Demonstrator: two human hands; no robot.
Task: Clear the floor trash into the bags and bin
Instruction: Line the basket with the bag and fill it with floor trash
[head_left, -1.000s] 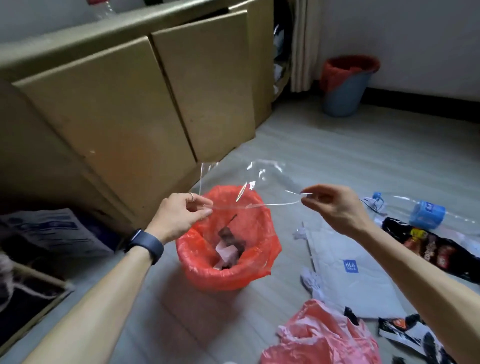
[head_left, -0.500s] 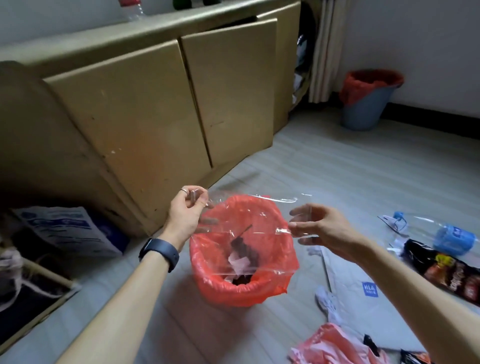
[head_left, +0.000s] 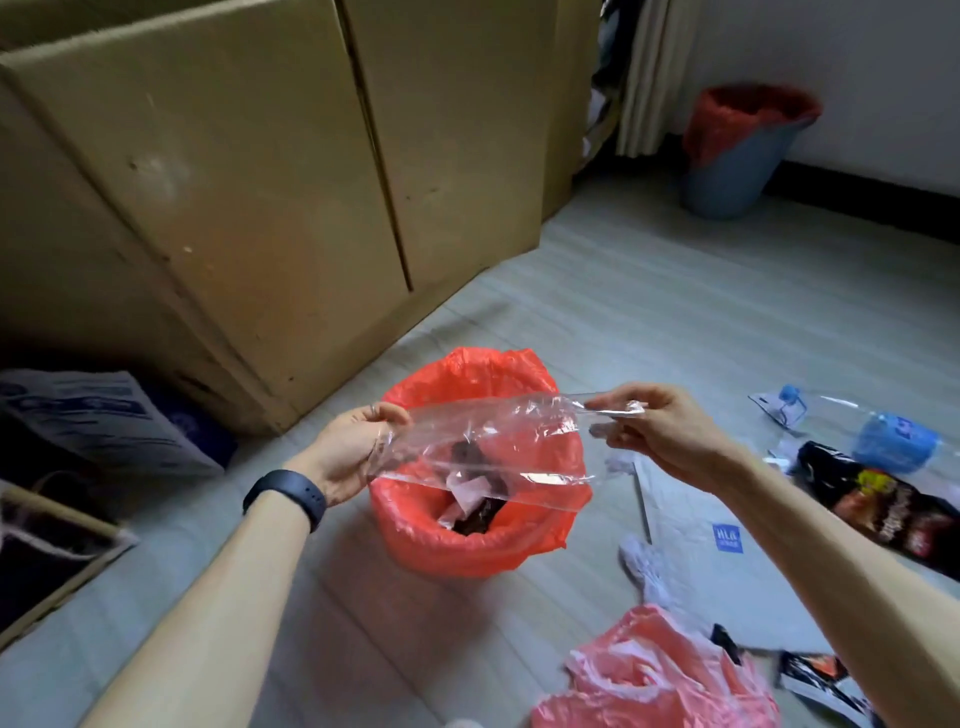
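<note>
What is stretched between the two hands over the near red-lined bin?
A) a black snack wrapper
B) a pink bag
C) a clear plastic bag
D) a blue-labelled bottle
C: the left hand and right hand each grip an end of the clear plastic bag above the red-lined bin.

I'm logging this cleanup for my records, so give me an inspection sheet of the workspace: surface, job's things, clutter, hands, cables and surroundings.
Surface: pale grey plank floor, trash scattered on its right side.
Job's things: clear plastic film held over the near bin lined with a red bag, scraps inside; blue bin with red liner by the far wall.
Clutter: clear bottle with blue label, dark snack wrapper, white mailer bag, loose red plastic bag.
Hands: left hand and right hand each pinch one end of the film.
Cables: nothing seen.
Surroundings: tan cabinet doors, pale curtain.
</note>
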